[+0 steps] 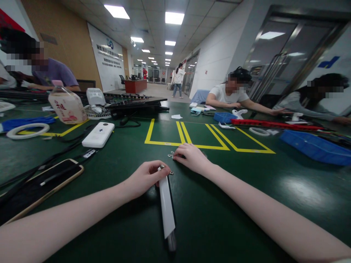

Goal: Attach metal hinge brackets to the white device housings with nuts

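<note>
My left hand (146,178) is closed round the far end of a long white bar (167,208) that lies on the green table (225,204) and points toward me. A small metal ring sits at the bar's far tip by my fingertips. My right hand (192,157) rests knuckles up just beyond, fingers curled and pinched over a small pile of metal rings (171,154) on the table.
A phone (52,177) and black cables lie at the left, with a white power bank (98,134), a drink carton (67,106) and a tape roll (27,130) behind. Yellow tape boxes (192,137) mark the table. Blue trays (315,146) and seated people are at the right.
</note>
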Demonstrator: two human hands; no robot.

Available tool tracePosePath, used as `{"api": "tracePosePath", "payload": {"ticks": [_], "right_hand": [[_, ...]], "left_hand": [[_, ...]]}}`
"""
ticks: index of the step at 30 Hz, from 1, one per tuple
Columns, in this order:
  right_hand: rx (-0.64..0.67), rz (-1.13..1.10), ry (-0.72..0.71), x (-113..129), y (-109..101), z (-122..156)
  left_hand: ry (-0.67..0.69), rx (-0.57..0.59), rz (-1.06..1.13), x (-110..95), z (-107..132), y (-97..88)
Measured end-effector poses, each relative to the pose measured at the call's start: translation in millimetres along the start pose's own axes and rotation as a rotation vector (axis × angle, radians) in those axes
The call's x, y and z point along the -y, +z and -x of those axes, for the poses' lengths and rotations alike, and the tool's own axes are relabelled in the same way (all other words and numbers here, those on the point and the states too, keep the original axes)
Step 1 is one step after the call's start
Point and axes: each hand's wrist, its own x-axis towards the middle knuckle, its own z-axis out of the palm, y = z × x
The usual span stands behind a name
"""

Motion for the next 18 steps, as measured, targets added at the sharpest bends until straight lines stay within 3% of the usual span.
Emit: {"api": "tracePosePath", "payload": {"ticks": [10,18], "right_hand": [[-0.019,0.062,-0.036,9.1,3.6,-0.5],[-0.068,-0.033,-0.059,0.6,8.6,3.1]], "left_hand": [[0.031,0.008,-0.025,2.9,-1.1,-0.1],[-0.015,0.017,-0.009,1.1,0.4,-0.1]]}}
